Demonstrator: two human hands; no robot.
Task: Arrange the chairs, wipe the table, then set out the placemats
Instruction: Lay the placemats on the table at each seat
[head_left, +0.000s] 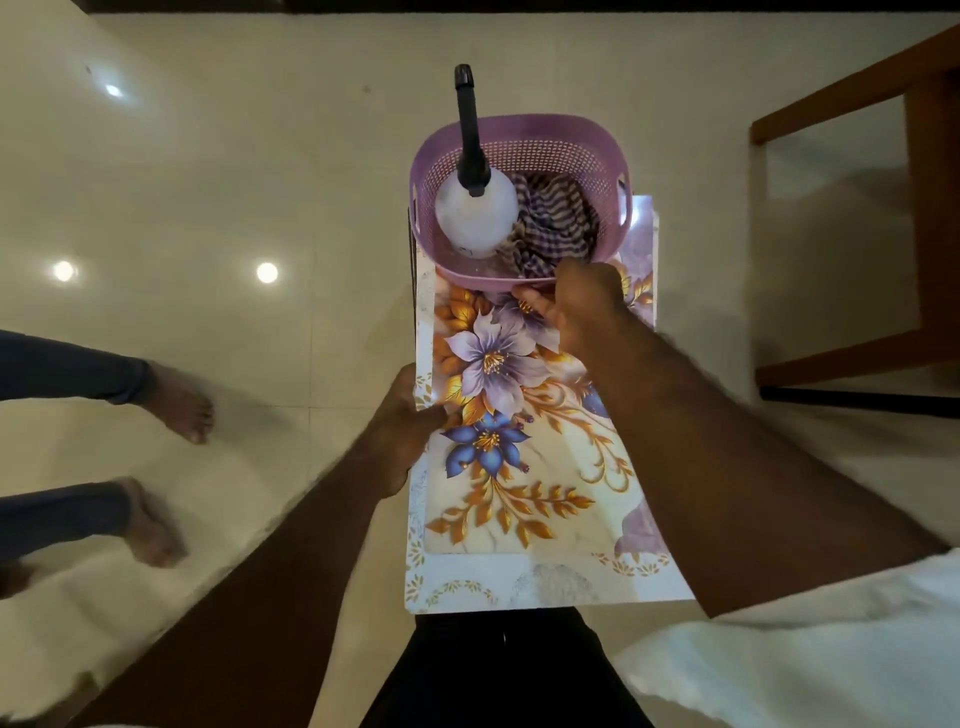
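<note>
A stack of floral placemats, white with purple, blue and orange flowers, is held flat in front of me above the floor. My left hand grips its left edge. On its far end rests a purple perforated basket with a white spray bottle with a black nozzle and a striped cloth inside. My right hand holds the basket's near rim, thumb under it on the mats.
Glossy beige tiled floor lies all around, with ceiling lights reflected in it. A brown wooden table or chair frame stands at the right. Another person's bare feet and dark trouser legs are at the left.
</note>
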